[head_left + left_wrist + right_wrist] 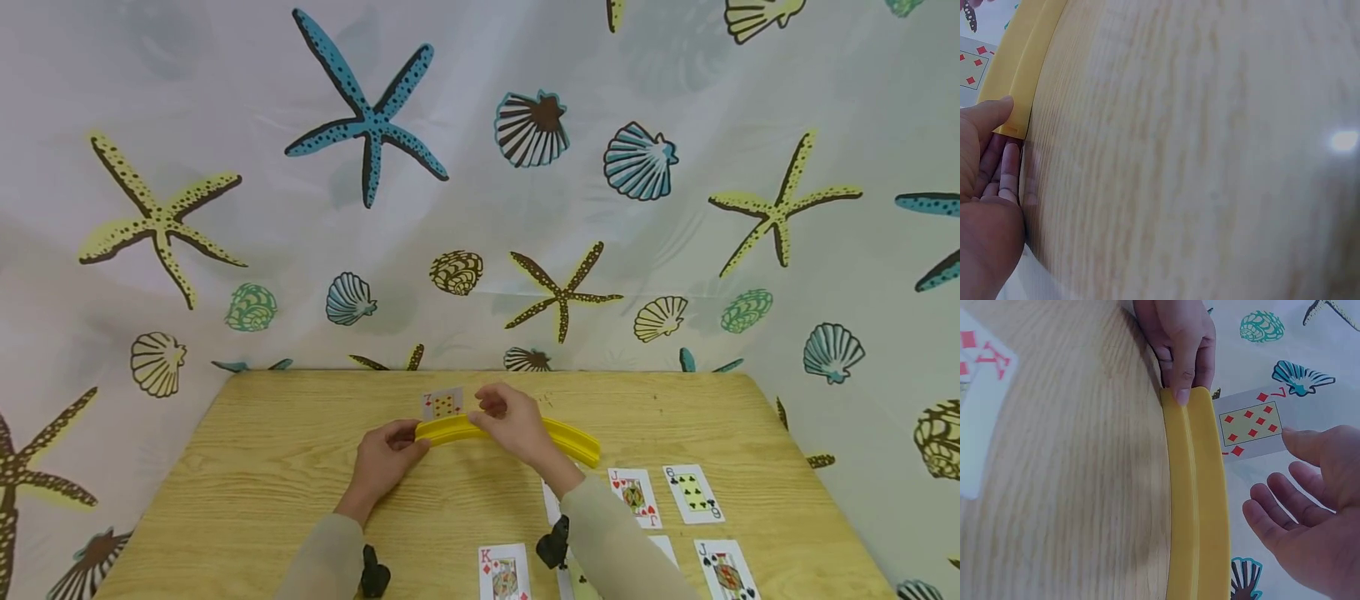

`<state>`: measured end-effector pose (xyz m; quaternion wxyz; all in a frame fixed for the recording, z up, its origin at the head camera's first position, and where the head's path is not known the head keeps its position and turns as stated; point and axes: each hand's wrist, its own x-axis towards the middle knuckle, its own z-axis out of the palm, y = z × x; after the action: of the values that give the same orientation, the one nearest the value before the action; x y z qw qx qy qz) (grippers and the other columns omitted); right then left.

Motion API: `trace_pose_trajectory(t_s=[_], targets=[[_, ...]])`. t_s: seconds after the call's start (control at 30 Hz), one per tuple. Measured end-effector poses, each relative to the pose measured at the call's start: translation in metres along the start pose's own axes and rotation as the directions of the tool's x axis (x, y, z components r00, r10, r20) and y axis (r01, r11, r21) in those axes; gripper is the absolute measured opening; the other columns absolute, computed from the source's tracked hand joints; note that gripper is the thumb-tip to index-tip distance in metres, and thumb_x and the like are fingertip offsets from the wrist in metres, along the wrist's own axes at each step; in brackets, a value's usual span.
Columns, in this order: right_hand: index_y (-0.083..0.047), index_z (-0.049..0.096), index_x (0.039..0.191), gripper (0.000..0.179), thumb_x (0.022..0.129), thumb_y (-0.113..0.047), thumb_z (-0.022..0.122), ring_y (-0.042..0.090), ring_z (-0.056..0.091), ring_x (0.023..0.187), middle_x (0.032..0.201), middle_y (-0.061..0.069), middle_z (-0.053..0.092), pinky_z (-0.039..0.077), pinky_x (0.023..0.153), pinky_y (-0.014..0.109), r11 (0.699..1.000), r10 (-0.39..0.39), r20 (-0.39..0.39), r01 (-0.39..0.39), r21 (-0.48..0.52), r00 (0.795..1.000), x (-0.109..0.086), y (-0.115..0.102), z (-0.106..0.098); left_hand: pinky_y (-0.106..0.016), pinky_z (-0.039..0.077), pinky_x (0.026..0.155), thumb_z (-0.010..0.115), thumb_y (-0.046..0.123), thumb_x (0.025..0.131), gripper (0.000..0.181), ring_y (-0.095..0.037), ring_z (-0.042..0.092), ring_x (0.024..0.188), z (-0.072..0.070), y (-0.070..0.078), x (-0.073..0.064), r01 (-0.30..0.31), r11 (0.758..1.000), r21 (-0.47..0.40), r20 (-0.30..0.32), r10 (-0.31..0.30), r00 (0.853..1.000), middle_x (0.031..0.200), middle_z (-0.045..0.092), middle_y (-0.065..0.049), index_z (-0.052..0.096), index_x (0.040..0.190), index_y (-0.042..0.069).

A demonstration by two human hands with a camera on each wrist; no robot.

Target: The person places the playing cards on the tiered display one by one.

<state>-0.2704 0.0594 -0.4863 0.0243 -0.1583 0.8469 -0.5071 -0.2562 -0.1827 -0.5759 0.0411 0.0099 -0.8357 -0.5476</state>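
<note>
A curved yellow card holder [573, 442] lies on the wooden table, its groove running along its length. The seven of diamonds [442, 404] stands upright at its left part, face toward me. My left hand [384, 458] grips the holder's left end, with the thumb [999, 112] on the near side. My right hand [513, 421] hovers over the holder's middle, just right of the card. In the right wrist view its fingers [1285, 506] are loosely spread with nothing between them, and the thumb tip is at the card's edge; whether it touches, I cannot tell.
Face-up cards lie at the near right: the jack of hearts [633, 497], six of clubs [693, 493], king of diamonds [504, 572] and jack of spades [726, 570]. My right forearm partly covers others. A shell-and-starfish cloth [480, 208] hangs behind the table [285, 467].
</note>
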Motion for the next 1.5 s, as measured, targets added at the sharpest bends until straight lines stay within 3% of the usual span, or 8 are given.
trace_pose_trajectory(t_s=[0.3, 0.73, 1.0, 1.2, 1.5], targets=[[0.002, 0.067, 0.131, 0.042, 0.099, -0.024, 0.076, 0.035, 0.066, 0.114, 0.126, 0.022, 0.069, 0.056, 0.101, 0.05, 1.0, 0.021, 0.049, -0.021, 0.0, 0.999, -0.033, 0.011, -0.008, -0.023, 0.059, 0.085, 0.079, 0.016, 0.097, 0.04, -0.027, 0.074, 0.105, -0.001, 0.002, -0.002, 0.02, 1.0, 0.002, 0.018, -0.02, 1.0, 0.122, 0.074, -0.019, 0.071, 0.134, 0.002], [0.0, 0.069, 0.13, 0.042, 0.098, -0.027, 0.077, 0.039, 0.065, 0.119, 0.128, 0.021, 0.07, 0.056, 0.1, 0.051, 0.999, 0.013, 0.093, -0.008, -0.052, 0.996, -0.077, 0.027, -0.015, -0.024, 0.059, 0.086, 0.079, 0.017, 0.097, 0.04, -0.027, 0.074, 0.104, -0.001, 0.004, -0.003, 0.003, 1.0, 0.003, 0.009, -0.003, 1.0, 0.122, 0.075, -0.019, 0.071, 0.133, 0.002], [-0.003, 0.072, 0.126, 0.04, 0.096, -0.029, 0.08, 0.03, 0.067, 0.112, 0.121, 0.012, 0.072, 0.058, 0.092, 0.039, 0.991, 0.009, 0.109, 0.005, -0.131, 0.994, -0.111, 0.045, -0.015, -0.025, 0.061, 0.084, 0.08, 0.014, 0.095, 0.039, -0.025, 0.075, 0.1, 0.0, 0.001, -0.003, -0.021, 1.0, -0.003, -0.005, 0.021, 1.0, 0.119, 0.075, -0.019, 0.072, 0.131, 0.001], [-0.008, 0.075, 0.119, 0.036, 0.093, -0.032, 0.083, 0.024, 0.068, 0.107, 0.117, 0.004, 0.073, 0.057, 0.091, 0.036, 0.983, -0.016, 0.091, 0.032, -0.183, 0.996, -0.129, 0.054, -0.015, -0.018, 0.057, 0.083, 0.08, 0.015, 0.096, 0.041, -0.028, 0.074, 0.103, 0.0, 0.0, -0.001, -0.016, 1.0, -0.008, 0.01, 0.016, 1.0, 0.121, 0.075, -0.019, 0.071, 0.133, 0.001], [-0.008, 0.075, 0.118, 0.044, 0.088, -0.038, 0.087, 0.021, 0.062, 0.109, 0.118, 0.001, 0.072, 0.053, 0.097, 0.037, 0.965, -0.078, 0.153, 0.113, -0.235, 0.985, -0.147, 0.052, -0.013, -0.026, 0.06, 0.087, 0.08, 0.015, 0.096, 0.041, -0.029, 0.074, 0.104, 0.0, 0.0, -0.002, 0.003, 1.0, 0.006, 0.009, -0.003, 1.0, 0.122, 0.075, -0.019, 0.071, 0.134, 0.001]])
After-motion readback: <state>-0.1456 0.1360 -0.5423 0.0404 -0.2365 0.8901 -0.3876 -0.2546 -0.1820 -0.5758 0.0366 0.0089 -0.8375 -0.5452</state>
